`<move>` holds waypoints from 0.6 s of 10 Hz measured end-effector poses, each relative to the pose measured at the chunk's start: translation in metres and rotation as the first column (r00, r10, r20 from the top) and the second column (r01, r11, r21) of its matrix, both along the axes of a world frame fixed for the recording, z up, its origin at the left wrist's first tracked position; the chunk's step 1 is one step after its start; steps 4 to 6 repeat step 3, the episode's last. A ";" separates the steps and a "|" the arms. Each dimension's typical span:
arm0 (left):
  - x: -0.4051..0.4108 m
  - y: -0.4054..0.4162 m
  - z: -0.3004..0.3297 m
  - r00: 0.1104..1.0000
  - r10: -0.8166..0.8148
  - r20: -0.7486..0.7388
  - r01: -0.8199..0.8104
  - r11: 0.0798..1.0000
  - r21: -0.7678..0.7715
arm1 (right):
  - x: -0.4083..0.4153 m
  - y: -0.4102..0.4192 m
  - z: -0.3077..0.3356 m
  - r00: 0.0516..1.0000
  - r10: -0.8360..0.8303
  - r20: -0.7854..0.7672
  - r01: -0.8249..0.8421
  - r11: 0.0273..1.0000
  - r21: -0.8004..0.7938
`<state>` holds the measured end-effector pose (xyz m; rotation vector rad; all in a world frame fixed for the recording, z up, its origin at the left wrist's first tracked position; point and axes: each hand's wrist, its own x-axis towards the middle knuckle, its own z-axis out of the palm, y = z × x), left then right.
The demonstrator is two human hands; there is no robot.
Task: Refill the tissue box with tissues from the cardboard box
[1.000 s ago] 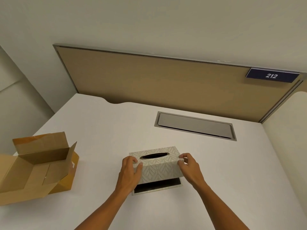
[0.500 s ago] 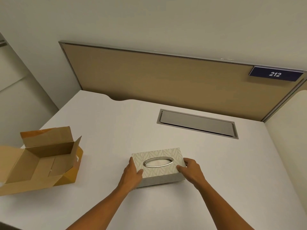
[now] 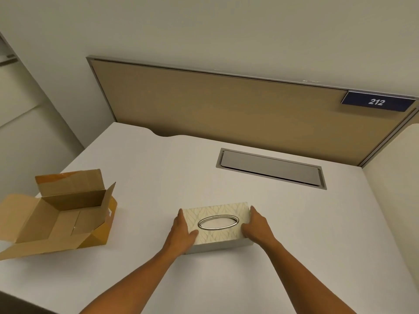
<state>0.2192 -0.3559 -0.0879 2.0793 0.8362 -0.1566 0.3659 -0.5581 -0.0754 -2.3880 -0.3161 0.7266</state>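
A cream leaf-patterned tissue box with a metal oval ring around its slot lies flat on the white desk. My left hand presses against its left end and my right hand against its right end, so both grip the box. White tissue shows faintly inside the oval. The brown cardboard box stands at the left with its flaps open. Its inside looks bare, with no tissues visible.
A grey metal cable hatch is set into the desk behind the tissue box. A tan partition panel closes the back, with a blue sign reading 212. A beige side wall bounds the right.
The patterned cover was raised over a dark base a second ago. It has come down flat onto the desk, and both hands now rest at its ends.
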 end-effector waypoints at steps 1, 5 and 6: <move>0.008 0.012 0.009 0.999 -0.027 -0.021 0.030 0.990 0.137 | 0.005 0.021 0.007 0.962 0.206 0.177 -0.200 0.979 -0.049; 0.015 0.058 0.050 0.995 -0.081 -0.055 0.098 0.847 0.522 | 0.018 0.075 0.047 0.751 0.428 0.503 -0.405 0.900 -0.161; 0.015 0.058 0.050 0.995 -0.081 -0.055 0.098 0.847 0.522 | 0.018 0.075 0.047 0.751 0.428 0.503 -0.405 0.900 -0.161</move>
